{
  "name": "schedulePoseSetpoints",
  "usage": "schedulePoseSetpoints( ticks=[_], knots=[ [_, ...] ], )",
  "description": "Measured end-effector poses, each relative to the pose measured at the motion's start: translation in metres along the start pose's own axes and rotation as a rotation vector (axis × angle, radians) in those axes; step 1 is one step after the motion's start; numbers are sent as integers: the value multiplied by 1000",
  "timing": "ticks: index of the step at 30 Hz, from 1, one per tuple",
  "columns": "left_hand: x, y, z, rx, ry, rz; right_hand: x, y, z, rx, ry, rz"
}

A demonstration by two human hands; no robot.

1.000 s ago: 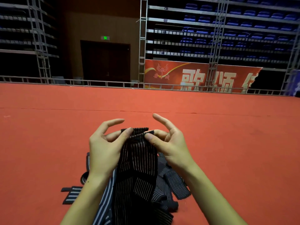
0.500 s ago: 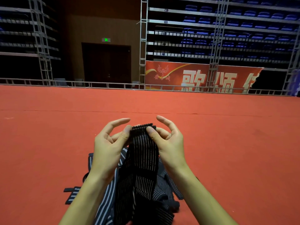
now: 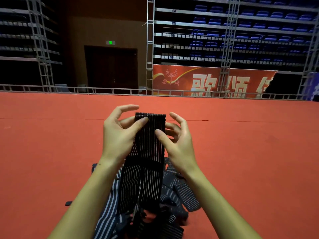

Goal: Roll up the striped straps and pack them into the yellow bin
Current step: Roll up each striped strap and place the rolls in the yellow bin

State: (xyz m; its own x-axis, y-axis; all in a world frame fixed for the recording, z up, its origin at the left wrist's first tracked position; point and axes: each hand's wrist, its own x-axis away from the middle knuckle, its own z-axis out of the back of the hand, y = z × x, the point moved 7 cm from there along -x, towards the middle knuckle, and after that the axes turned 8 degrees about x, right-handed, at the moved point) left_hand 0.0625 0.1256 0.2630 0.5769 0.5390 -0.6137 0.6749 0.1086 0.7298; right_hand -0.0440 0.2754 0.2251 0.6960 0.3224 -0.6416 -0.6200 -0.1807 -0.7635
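Light falls from above onto the red carpet (image 3: 51, 152), which glows evenly bright, while the stands behind it sink into dimness; the doorway (image 3: 110, 68) beyond the carpet's far edge is nearly black under a small green glowing sign (image 3: 110, 42). Wide-angle distortion bows the scaffolding (image 3: 41, 49) past the carpet's left end. The right hand (image 3: 177, 142) shows slight motion blur at its fingers.

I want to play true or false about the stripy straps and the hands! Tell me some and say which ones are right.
1. Both hands hold one striped strap. True: the left hand and right hand pinch its top end.
2. The strap is already a tight roll. False: it hangs down long and flat.
3. More straps lie in a pile on the floor beneath. True.
4. The floor is blue. False: it is red.
5. The yellow bin stands beside the pile. False: no bin is in view.
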Motion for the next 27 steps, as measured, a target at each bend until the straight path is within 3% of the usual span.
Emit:
schedulePoseSetpoints(
  ticks=[6,13,27],
  knots=[
    [-27,16,-10,5,-38,-68,-8,24,-12,-14,-242,-70],
    [-33,10,5,-3,15,-72,59,121,-9,360,-505,-134],
    [-46,0,39,-8,104,-66,82,209,-15,464,-482,-204]
  ],
)
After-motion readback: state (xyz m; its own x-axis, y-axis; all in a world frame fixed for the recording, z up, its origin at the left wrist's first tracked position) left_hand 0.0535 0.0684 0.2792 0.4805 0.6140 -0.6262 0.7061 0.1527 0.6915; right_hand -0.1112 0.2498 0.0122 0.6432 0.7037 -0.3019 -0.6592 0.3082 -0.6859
